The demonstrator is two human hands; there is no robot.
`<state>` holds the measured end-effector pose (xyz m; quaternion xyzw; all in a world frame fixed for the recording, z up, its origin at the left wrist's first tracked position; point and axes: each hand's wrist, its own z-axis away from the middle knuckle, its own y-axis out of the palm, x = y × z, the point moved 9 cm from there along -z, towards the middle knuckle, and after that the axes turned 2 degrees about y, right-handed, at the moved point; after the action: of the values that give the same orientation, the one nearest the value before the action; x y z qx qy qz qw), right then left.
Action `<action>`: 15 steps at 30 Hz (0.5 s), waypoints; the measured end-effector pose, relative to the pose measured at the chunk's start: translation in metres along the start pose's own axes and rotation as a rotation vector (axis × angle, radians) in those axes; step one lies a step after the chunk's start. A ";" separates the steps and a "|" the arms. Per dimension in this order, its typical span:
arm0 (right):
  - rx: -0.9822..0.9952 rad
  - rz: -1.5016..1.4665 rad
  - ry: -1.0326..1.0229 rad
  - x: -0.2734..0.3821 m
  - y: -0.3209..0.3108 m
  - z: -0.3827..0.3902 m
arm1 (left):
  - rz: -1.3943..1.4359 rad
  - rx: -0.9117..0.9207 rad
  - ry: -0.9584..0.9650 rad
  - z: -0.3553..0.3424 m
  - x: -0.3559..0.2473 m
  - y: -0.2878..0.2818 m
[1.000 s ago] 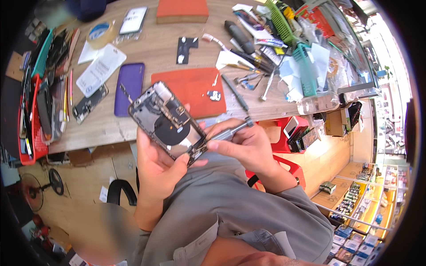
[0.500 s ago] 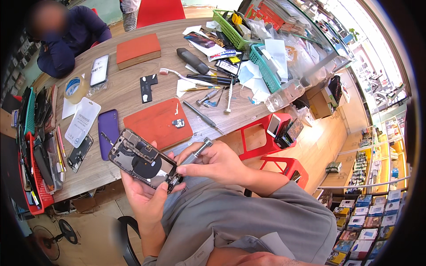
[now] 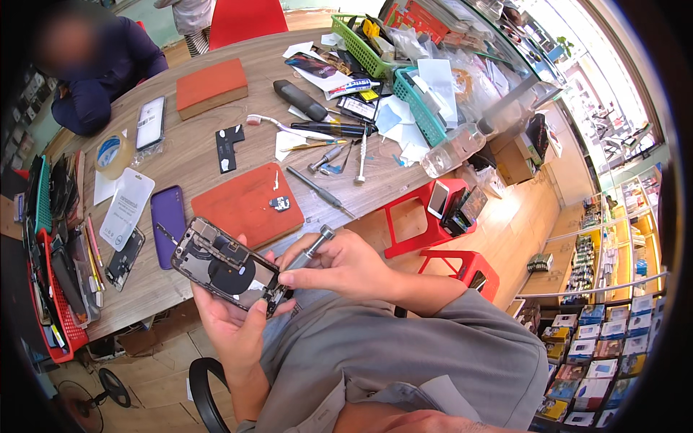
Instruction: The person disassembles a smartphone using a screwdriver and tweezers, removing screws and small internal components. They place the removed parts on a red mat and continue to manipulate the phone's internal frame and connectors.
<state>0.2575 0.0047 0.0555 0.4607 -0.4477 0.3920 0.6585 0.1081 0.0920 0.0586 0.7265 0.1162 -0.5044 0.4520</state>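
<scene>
— How was the grip?
— Left grip (image 3: 232, 333) wrapped round the opened phone (image 3: 231, 270); right grip (image 3: 338, 267) pinched a screwdriver (image 3: 310, 249), tip hidden.
— Phone where?
— Across the left fingers, thumb near its lower-right end, by the worktop's (image 3: 260, 156) near edge.
— Pointing?
— Long axis slanted: one end upper left, toward the purple case (image 3: 167, 216); other lower right, beside the right grip.

The screwdriver (image 3: 310, 249) is silver-grey, the mat (image 3: 242, 206) orange-red, the phone case (image 3: 165, 216) purple, the shirt (image 3: 433, 353) grey.

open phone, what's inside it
A black disc and, beside it, a circuit board show inside the phone in the left hand. Whatever lies under them is covered.
</scene>
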 end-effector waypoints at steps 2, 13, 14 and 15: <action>0.006 0.009 0.001 -0.004 -0.002 -0.001 | -0.005 0.001 -0.001 -0.001 0.000 0.000; -0.031 0.021 -0.039 -0.004 -0.005 0.003 | -0.010 0.006 -0.015 -0.003 0.006 0.001; -0.035 0.049 -0.030 -0.003 -0.006 0.003 | -0.013 0.007 -0.015 -0.003 0.006 0.001; -0.039 0.078 -0.021 -0.003 -0.008 0.003 | -0.016 0.009 -0.014 -0.004 0.007 0.002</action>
<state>0.2633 -0.0007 0.0514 0.4342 -0.4797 0.4038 0.6468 0.1149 0.0917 0.0543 0.7240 0.1166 -0.5134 0.4457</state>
